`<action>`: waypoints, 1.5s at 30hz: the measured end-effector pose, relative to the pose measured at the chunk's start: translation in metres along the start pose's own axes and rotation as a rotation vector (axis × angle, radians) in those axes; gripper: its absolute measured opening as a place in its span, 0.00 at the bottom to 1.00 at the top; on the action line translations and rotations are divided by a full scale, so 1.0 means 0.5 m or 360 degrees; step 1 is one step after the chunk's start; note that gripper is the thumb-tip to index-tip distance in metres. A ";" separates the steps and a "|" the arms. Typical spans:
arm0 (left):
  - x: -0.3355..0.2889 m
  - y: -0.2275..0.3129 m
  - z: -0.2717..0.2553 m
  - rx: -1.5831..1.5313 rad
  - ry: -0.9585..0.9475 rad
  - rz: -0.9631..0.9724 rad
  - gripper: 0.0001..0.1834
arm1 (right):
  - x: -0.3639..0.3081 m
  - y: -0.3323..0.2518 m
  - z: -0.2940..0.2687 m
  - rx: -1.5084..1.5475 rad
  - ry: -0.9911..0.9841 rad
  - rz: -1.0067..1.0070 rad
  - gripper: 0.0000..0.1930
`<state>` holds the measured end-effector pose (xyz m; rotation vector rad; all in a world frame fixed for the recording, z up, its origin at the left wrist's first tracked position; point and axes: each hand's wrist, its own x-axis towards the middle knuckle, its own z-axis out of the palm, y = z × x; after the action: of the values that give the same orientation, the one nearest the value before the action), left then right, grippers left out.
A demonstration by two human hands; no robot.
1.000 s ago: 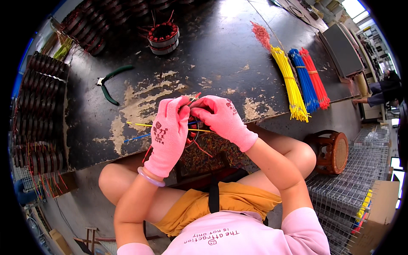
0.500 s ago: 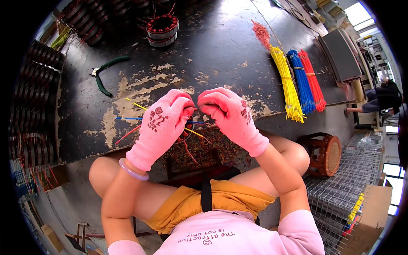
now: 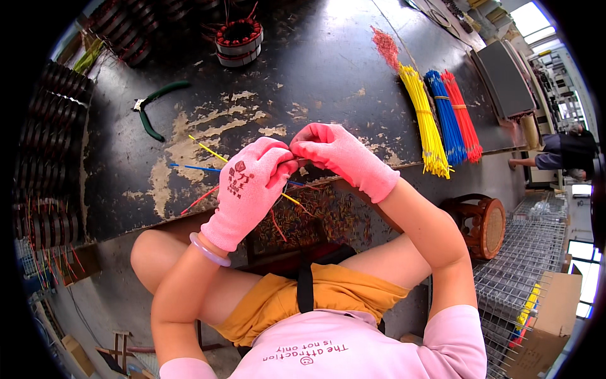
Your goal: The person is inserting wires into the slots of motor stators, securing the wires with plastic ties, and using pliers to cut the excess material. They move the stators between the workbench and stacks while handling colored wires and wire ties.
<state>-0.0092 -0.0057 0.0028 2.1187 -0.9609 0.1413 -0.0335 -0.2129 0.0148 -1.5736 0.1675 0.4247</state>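
Wires in coloured insulation look light and springy, best pinched near their ends; left hand and right hand press fingertips together, on what I can't tell.

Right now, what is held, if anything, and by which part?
Cannot be told: fingertips of the pink-gloved left hand and pink-gloved right hand hide any hold; a thin yellow wire runs behind the left.

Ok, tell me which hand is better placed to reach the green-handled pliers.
Probably the left hand: the green-handled pliers lie up and to its left, while the right hand is farther from them. Both look occupied, though, curled in close to each other.
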 end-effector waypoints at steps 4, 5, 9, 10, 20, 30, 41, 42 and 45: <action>-0.004 -0.005 -0.006 -0.0016 -0.0057 -0.0049 0.06 | -0.034 0.002 0.017 -0.0524 0.0272 -0.0437 0.14; -0.002 -0.001 -0.008 -0.0026 -0.0066 -0.0037 0.06 | -0.053 -0.006 0.018 -0.0793 0.0416 -0.0645 0.16; 0.003 -0.009 -0.001 -0.0048 -0.0063 -0.0010 0.06 | -0.041 0.020 0.016 -0.1946 0.0664 -0.1511 0.17; 0.003 -0.008 0.000 -0.0061 -0.0074 -0.0020 0.06 | -0.037 0.026 0.016 -0.1935 0.0648 -0.1485 0.12; 0.007 -0.003 -0.009 -0.0039 -0.0105 -0.0003 0.06 | -0.052 -0.018 -0.009 -0.0718 -0.0124 -0.0249 0.09; 0.008 -0.005 -0.005 -0.0063 -0.0086 0.0036 0.06 | -0.017 0.014 0.011 -0.0107 0.0083 0.0088 0.11; 0.009 -0.006 -0.006 -0.0142 -0.0116 -0.0019 0.05 | -0.040 0.044 -0.001 -0.1842 0.0691 -0.1424 0.23; 0.009 -0.006 -0.006 -0.0143 -0.0115 -0.0020 0.05 | -0.043 0.044 -0.002 -0.1848 0.0717 -0.1464 0.23; 0.008 -0.006 -0.003 -0.0140 -0.0109 -0.0029 0.05 | -0.044 0.043 0.002 -0.1960 0.0688 -0.1473 0.21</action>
<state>-0.0037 -0.0057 0.0037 2.0621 -0.9702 0.0169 -0.0616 -0.2164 0.0030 -2.6784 -0.6061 -0.7061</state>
